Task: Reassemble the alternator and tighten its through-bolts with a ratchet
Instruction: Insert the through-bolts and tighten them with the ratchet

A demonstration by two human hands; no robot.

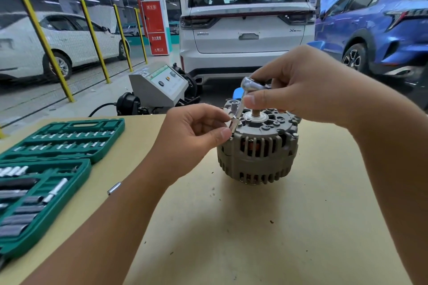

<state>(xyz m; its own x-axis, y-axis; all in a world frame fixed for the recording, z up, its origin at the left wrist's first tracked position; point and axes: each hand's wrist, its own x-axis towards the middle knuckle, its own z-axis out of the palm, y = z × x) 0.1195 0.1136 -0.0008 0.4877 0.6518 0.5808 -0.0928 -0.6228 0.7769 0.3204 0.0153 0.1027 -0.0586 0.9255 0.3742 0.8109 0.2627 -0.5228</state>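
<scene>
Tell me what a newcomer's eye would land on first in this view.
First, the grey alternator standing on the tan table at centre, with both hands on it: the right hand holds the ratchet above, while the left hand pinches its socket at the housing's left edge. Next, the open green socket case at the table's left, a loose socket beside it. Behind, a white car fills the background.

Car repair garage, indoors. Beyond the right hand (308, 90), a white SUV with raised tailgate (246, 23) and a glossy blue car (379, 28). Left of the left hand (194, 132), an open green plastic socket-set case (46, 169) on a tan worktable (254, 227); farther off, slanted yellow posts (92, 37).
</scene>
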